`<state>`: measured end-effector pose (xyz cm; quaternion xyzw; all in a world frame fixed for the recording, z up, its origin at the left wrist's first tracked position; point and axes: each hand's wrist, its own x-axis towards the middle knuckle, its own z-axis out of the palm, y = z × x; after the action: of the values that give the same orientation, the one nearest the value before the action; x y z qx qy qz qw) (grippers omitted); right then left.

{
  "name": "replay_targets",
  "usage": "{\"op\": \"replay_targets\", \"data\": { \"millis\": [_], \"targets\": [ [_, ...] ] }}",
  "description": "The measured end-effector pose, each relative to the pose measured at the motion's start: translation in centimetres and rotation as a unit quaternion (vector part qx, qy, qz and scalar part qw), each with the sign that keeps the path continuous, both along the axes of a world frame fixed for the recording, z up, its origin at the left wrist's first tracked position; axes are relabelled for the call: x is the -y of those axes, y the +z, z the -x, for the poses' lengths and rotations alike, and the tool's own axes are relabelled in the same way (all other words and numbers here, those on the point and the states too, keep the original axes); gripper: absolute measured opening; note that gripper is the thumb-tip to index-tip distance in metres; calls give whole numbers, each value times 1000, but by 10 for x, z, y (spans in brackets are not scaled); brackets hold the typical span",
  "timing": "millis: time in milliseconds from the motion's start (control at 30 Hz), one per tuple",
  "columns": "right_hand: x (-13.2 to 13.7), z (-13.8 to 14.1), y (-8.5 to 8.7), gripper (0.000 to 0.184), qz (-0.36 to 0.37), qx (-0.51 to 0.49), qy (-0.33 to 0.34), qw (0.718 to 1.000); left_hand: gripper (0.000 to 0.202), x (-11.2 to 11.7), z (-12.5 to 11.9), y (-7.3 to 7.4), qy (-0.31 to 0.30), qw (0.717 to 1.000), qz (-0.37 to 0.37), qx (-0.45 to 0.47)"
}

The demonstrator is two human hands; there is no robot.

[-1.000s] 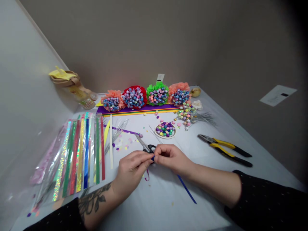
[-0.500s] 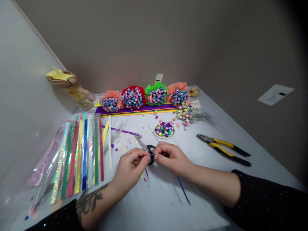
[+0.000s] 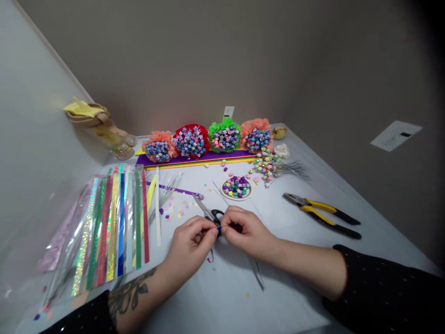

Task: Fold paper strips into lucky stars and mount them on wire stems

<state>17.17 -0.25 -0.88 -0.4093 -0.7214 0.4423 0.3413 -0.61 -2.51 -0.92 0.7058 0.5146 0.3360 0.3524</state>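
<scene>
I saw a white table [image 3: 295,297] pushed into the corner of a room. Behind the table stood a big gray-brown wall [image 3: 194,60]. Another brown wall [image 3: 351,79] ran along the right side of the table, and a white sheet of paper [image 3: 396,135] was on it. A pale wall [image 3: 34,139] stood on the left of the table. The light was soft, and high up past the table's right side, it got very dark.
</scene>
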Motion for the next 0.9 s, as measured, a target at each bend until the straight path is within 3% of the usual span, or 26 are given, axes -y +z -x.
{"op": "replay_targets", "data": {
  "millis": [267,633,767,900],
  "targets": [
    [2,1,-1,10,16,-1,3,1000,15,-5,0,0,-17,998,37,40],
    [-1,2,-2,10,183,-66,-7,981,15,-5,-3,3,22,982,152,114],
    [0,3,0,8,164,-54,-9,985,15,-3,-5,2,20,977,172,126],
    [0,4,1,8,126,-37,-8,991,11,-1,-5,-2,11,984,145,107]
  ]
}}
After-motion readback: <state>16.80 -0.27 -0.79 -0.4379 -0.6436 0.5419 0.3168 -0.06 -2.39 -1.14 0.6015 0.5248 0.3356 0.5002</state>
